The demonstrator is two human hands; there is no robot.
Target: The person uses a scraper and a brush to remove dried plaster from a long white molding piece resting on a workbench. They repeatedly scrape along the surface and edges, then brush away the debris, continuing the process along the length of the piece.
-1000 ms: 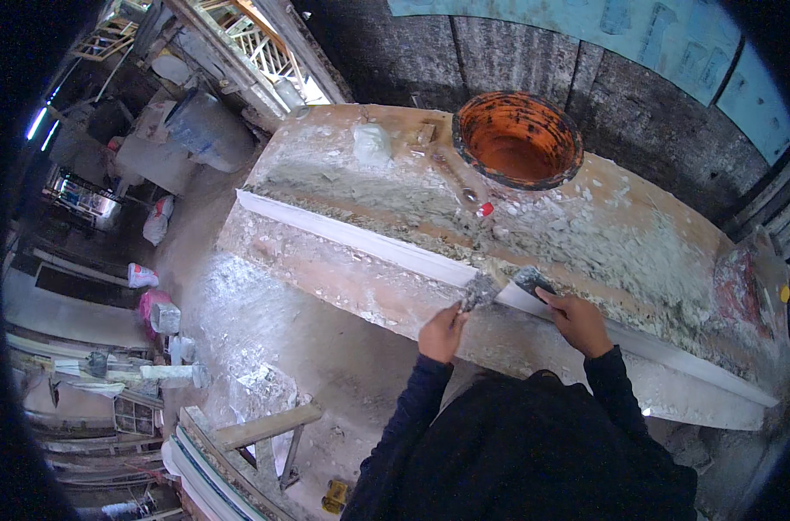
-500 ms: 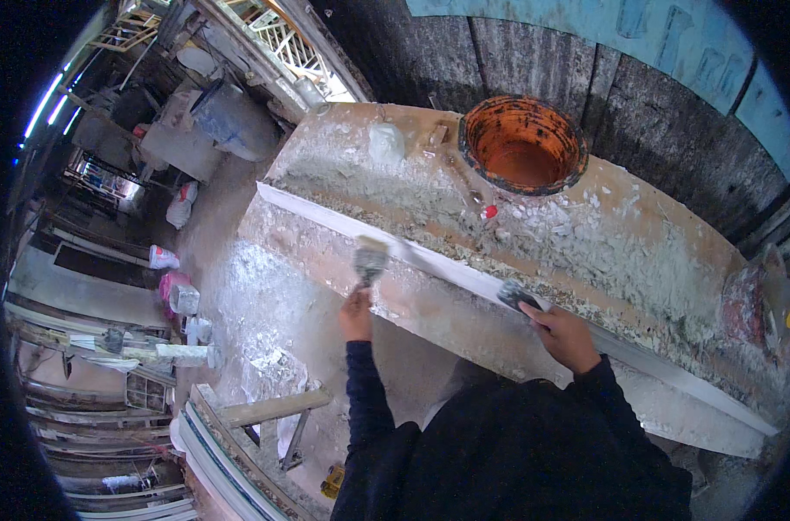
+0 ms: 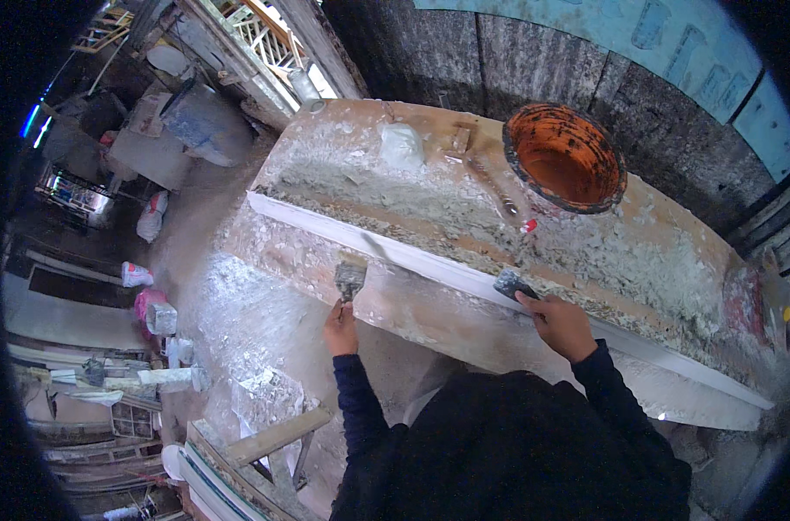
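My left hand (image 3: 341,332) is closed round the handle of a flat paintbrush (image 3: 350,276). The brush's bristles point away from me, just short of a long white moulding strip (image 3: 325,229) that runs slantwise along the table. Farther right, my right hand (image 3: 563,326) grips a small dark flat scraper (image 3: 510,284). The scraper's blade lies at the strip, and from this view I cannot tell how firmly it touches. Crusted plaster covers the worktable (image 3: 464,317) on both sides of the strip.
An orange basin (image 3: 565,156) with a dark-stained rim stands on the table's far side. Beside it are a white bag-like lump (image 3: 402,146) and a small red-capped thing (image 3: 528,226). A wooden trestle (image 3: 277,437) stands at lower left; a blue drum (image 3: 205,122) is farther back.
The paintbrush has come back from the strip, a little nearer to me and to the left. The scraper stays at the strip. The whole view has shifted slightly.
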